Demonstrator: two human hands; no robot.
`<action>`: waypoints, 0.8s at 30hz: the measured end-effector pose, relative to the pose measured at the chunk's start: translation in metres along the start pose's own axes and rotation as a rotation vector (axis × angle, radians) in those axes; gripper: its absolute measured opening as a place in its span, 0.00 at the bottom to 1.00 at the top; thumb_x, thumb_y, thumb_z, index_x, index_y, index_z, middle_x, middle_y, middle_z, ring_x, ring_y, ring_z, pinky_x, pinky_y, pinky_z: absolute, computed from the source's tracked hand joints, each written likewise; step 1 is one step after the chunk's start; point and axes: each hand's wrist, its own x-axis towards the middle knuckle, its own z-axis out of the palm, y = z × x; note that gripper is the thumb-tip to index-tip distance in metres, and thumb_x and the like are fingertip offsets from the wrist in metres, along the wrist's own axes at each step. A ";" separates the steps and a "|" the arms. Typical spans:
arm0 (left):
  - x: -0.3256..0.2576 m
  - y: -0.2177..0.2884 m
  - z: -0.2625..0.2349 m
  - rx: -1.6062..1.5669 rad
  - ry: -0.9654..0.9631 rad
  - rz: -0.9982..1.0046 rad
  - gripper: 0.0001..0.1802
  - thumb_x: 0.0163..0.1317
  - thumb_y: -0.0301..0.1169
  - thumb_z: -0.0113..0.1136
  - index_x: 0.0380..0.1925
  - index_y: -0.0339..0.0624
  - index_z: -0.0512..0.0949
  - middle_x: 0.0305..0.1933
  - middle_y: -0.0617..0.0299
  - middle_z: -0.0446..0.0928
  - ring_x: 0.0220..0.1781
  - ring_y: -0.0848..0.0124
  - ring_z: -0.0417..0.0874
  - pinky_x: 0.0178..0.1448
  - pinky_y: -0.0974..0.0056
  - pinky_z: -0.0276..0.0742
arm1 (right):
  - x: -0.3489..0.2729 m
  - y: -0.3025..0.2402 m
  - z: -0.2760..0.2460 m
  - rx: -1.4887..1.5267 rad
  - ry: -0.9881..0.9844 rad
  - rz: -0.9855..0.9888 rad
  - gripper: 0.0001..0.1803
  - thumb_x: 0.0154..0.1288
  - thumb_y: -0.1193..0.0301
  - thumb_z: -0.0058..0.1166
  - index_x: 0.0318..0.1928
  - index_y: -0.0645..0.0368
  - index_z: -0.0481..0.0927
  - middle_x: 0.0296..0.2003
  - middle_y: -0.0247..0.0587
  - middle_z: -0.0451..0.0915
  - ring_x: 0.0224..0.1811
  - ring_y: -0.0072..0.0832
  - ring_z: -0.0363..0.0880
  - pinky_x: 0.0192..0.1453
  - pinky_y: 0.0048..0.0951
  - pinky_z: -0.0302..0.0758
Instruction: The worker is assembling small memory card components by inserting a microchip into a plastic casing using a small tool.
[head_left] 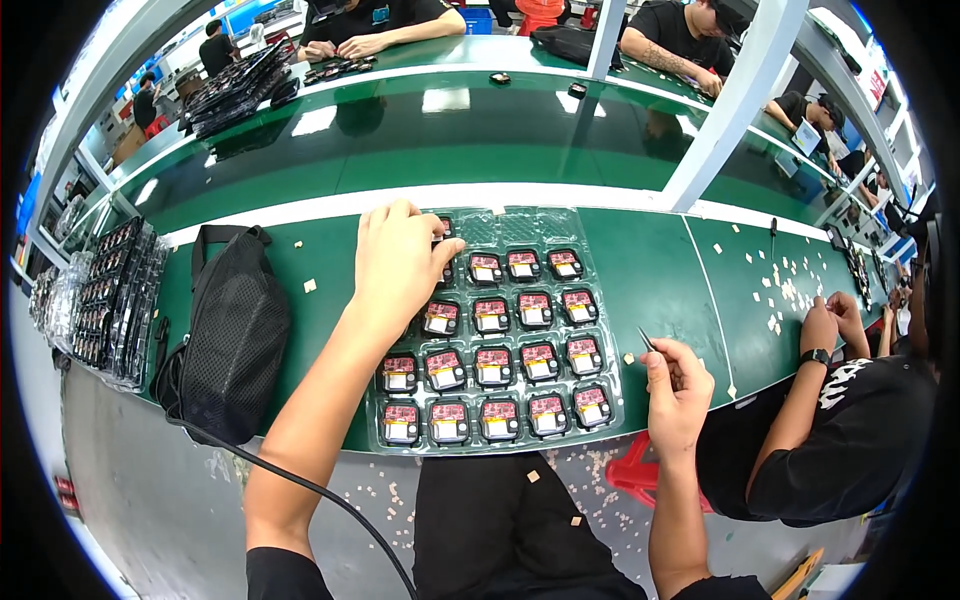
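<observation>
A clear plastic tray [600, 420] lies in front of me on the green table. Rows of small square black devices [493, 367] with pink, yellow and white faces sit in its pockets. At the tray's far left corner my left hand [398, 255] closes round one black device, which is partly hidden by the fingers and thumb. My right hand [677, 385] is raised just right of the tray. It pinches thin pointed tweezers [647, 341], tips toward the far left. Some pockets [500, 228] along the tray's far edge hold no device.
To the left lie a black mesh bag [235, 335] and stacked filled trays [115, 300]. A black cable [330, 492] crosses near my left forearm. Small beige scraps [785, 290] litter the table at right, beside a co-worker [830, 420]. A white post [735, 110] rises beyond the table.
</observation>
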 end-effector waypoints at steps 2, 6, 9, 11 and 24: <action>0.002 -0.001 0.001 0.019 0.015 0.024 0.18 0.58 0.42 0.73 0.38 0.37 0.88 0.44 0.53 0.81 0.52 0.53 0.79 0.60 0.54 0.74 | 0.000 -0.001 0.000 0.001 0.003 0.008 0.07 0.71 0.79 0.60 0.46 0.70 0.83 0.33 0.38 0.84 0.32 0.17 0.78 0.36 0.21 0.74; 0.013 -0.004 0.001 -0.042 0.049 0.011 0.17 0.60 0.41 0.72 0.37 0.36 0.87 0.47 0.51 0.82 0.55 0.52 0.80 0.61 0.52 0.74 | 0.000 0.000 0.000 -0.004 -0.003 0.037 0.07 0.71 0.79 0.59 0.47 0.70 0.83 0.33 0.37 0.84 0.32 0.16 0.78 0.36 0.20 0.73; 0.026 -0.026 -0.007 -0.167 0.188 -0.024 0.14 0.63 0.37 0.70 0.41 0.36 0.85 0.48 0.50 0.82 0.54 0.53 0.82 0.62 0.54 0.76 | 0.001 0.000 -0.002 -0.024 -0.015 0.034 0.08 0.72 0.79 0.59 0.47 0.70 0.83 0.33 0.36 0.85 0.32 0.15 0.78 0.36 0.19 0.73; 0.034 -0.050 -0.013 -0.329 0.284 -0.023 0.12 0.65 0.35 0.68 0.40 0.36 0.85 0.45 0.51 0.83 0.51 0.52 0.82 0.59 0.53 0.76 | 0.002 -0.001 0.001 0.025 -0.027 0.080 0.08 0.72 0.79 0.59 0.47 0.70 0.83 0.34 0.37 0.85 0.33 0.15 0.78 0.36 0.18 0.73; 0.011 -0.077 0.018 -0.726 0.211 -0.347 0.12 0.73 0.32 0.60 0.47 0.33 0.83 0.40 0.61 0.84 0.40 0.75 0.83 0.49 0.67 0.78 | 0.016 -0.016 0.023 -0.321 -0.036 0.076 0.07 0.71 0.75 0.57 0.44 0.67 0.82 0.30 0.43 0.85 0.28 0.24 0.83 0.31 0.26 0.75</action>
